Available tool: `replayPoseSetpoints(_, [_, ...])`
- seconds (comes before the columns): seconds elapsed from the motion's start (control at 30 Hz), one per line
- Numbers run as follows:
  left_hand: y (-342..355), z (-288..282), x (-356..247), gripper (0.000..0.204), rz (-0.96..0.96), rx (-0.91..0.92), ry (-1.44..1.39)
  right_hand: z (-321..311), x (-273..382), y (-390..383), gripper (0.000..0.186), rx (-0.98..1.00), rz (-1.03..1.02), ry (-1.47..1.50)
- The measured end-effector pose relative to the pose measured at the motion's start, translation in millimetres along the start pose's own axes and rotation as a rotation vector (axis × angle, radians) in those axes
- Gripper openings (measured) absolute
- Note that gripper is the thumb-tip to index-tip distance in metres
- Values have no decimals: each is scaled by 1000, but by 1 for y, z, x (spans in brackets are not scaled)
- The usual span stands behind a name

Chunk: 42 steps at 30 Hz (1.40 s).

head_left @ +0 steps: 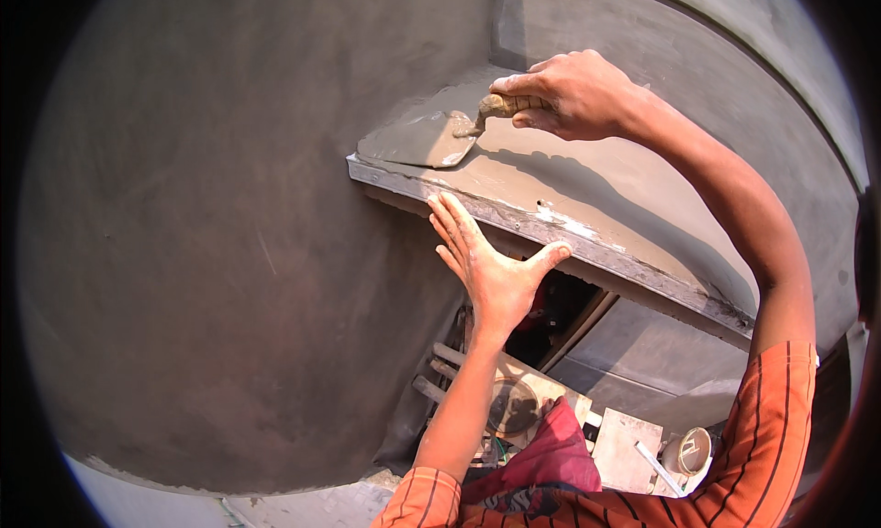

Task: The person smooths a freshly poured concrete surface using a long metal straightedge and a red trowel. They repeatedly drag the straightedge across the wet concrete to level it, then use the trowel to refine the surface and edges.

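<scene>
My right hand (583,92) is wrapped round the handle of a pointed trowel (418,141). Its blade lies nearly flat on the smooth grey mortar of a ledge (661,181), near the corner with the left wall. Along the front edge of that ledge runs a long straight bar (404,181), smeared with mortar. My left hand (500,280) is open below the trowel, thumb spread wide, its fingertips and thumb against the bar. Wet mortar clings to the trowel near its neck.
A large grey plastered wall (184,234) fills the left. Below the ledge are wooden planks (627,445), a round dark pan (511,406), and a small bucket (695,450) beside a pale stick (659,470). A dark opening (555,317) shows under the bar.
</scene>
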<state>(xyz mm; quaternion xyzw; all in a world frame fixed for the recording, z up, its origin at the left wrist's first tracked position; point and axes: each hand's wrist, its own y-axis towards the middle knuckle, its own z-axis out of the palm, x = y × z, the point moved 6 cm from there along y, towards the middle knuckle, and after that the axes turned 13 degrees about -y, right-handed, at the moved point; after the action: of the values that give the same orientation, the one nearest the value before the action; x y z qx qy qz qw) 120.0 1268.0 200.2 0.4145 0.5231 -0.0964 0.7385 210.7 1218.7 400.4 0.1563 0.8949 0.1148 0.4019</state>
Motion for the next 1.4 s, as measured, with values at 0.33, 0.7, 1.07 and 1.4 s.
replayPoseSetpoints(0.33, [0, 0, 4, 151, 20, -14, 12, 54, -56, 16, 41, 118, 82, -117])
replayPoseSetpoints(0.7, [0, 1, 6, 151, 61, -1, -43, 115, -104, 30, 36, 197, 116, -161])
replayPoseSetpoints(1.07, [1, 1, 7, 152, 85, -19, -40, 180, -148, 49, 23, 297, 234, -86])
replayPoseSetpoints(1.4, [1, 3, 12, 151, 131, -15, -72, 204, -184, 25, 25, 601, 312, 24])
